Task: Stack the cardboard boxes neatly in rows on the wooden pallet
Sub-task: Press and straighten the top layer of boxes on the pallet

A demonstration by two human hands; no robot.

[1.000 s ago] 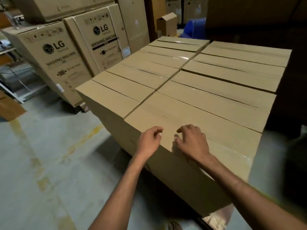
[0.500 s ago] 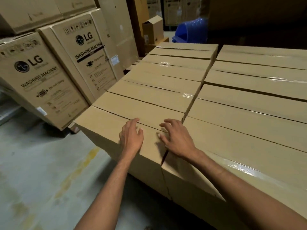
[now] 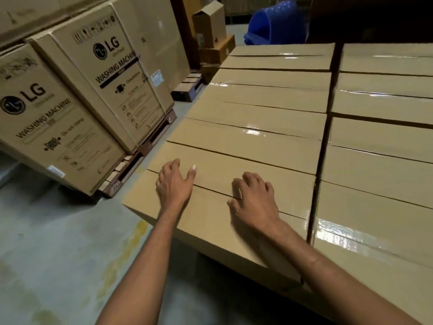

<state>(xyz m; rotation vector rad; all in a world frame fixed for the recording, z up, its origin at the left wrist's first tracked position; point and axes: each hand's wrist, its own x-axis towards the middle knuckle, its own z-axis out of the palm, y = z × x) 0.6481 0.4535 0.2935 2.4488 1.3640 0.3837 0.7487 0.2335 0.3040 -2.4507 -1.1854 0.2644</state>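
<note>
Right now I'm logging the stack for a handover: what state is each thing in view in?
Left hand: open, flat on the nearest box, holding nothing.
Right hand: open, fingers spread on the same box.
Nearest box: closed, taped, at the near end of the left row.
Left row: boxes closed, tight together.
Right row: closed, a dark gap from the left row.
Small box: top flap open.
Washing machine cartons: closed, on pallets.

A single head-worn, wide-angle view is provided. The scene is looked upon forward and downward, from close above the near edge of the stacked cardboard boxes (image 3: 246,127), with both forearms entering from the bottom. LG washing machine cartons (image 3: 70,109) are seen at left.
</note>
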